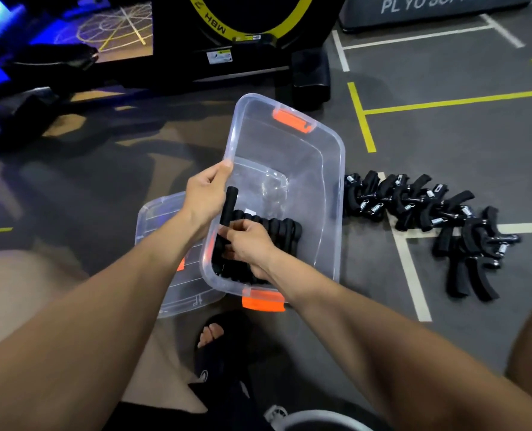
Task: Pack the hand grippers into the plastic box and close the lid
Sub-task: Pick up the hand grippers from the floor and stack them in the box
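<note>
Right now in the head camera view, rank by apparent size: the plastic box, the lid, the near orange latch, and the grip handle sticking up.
1. plastic box
2. lid, partly hidden under the box, so its full size is unsure
3. near orange latch and upright grip handle look alike

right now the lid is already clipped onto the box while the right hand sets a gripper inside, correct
Not quite. The head view shows the lid lying off the plastic box, on the floor beside and partly under it. The box is open, and the right hand does set a hand gripper inside.
</note>
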